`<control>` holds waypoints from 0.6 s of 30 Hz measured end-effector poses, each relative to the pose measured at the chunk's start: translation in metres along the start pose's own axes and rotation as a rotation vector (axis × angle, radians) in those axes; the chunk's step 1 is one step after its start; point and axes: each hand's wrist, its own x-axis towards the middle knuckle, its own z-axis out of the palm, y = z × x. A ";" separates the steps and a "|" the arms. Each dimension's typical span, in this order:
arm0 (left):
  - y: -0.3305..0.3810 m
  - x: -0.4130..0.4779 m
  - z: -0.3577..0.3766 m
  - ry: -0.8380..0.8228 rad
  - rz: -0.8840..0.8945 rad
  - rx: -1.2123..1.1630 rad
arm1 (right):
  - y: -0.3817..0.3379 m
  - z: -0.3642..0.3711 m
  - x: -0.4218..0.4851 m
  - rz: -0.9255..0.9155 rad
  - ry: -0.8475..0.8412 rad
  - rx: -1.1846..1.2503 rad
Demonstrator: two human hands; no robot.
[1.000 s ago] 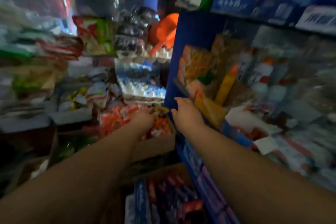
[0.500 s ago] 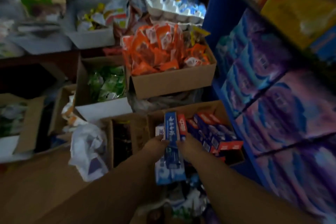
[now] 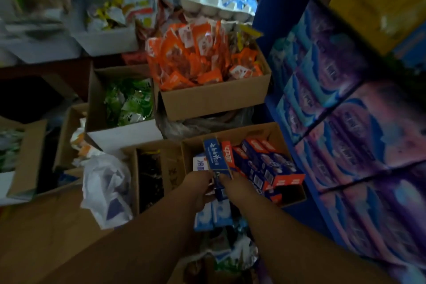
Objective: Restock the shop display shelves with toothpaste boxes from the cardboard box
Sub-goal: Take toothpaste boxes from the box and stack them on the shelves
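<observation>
An open cardboard box (image 3: 265, 130) on the floor holds several blue and red toothpaste boxes (image 3: 267, 163). Both my hands reach down into it. My left hand (image 3: 199, 185) and my right hand (image 3: 232, 184) together grip a blue toothpaste box (image 3: 215, 155) that stands tilted above the rest. Blue and white toothpaste boxes (image 3: 212, 213) lie below my wrists at the carton's near end.
Blue display shelves (image 3: 276, 18) with purple packs (image 3: 359, 136) rise close on the right. Behind the carton stand a box of orange sachets (image 3: 202, 57) and a box of green packets (image 3: 129, 101). A white plastic bag (image 3: 106, 187) lies to the left.
My view dropped from the upper shelves to the floor carton. Both hands came down from the shelf and took hold of the blue toothpaste box, which now sits a little higher.
</observation>
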 end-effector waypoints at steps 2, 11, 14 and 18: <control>0.014 -0.015 0.006 -0.044 0.035 -0.012 | -0.019 -0.017 -0.014 -0.027 0.009 0.111; 0.108 -0.113 0.049 -0.176 0.310 -0.032 | -0.116 -0.117 -0.117 -0.304 0.251 0.287; 0.146 -0.162 0.075 -0.264 0.493 -0.117 | -0.150 -0.153 -0.155 -0.445 0.377 0.295; 0.183 -0.229 0.103 -0.393 0.759 -0.098 | -0.195 -0.202 -0.210 -0.616 0.528 0.299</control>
